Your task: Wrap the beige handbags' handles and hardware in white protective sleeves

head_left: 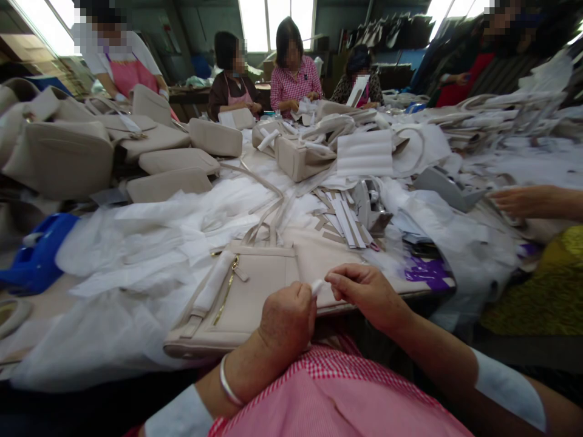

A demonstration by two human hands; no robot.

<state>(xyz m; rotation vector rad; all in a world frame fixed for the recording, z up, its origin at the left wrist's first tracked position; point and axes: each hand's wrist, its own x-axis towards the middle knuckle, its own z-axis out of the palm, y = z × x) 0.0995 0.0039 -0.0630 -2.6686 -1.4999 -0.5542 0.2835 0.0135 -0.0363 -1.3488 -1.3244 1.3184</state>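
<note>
A beige handbag (241,297) lies flat at the table's near edge, its gold zipper facing up and one strap wrapped in white foam. My left hand (286,318) is closed in a fist just right of the bag, over its edge. My right hand (368,294) is pinched shut close beside it. Between the two hands a small white piece (317,286) is held, perhaps paper or foam. Both hands hover above my pink checked apron (337,394).
White wrapping sheets (150,255) cover the table. Finished beige bags (64,155) are stacked at the left, more bags and foam (364,152) in the middle. A blue object (36,255) lies far left. A neighbour's hand (523,200) reaches in at right. Several people work at the far side.
</note>
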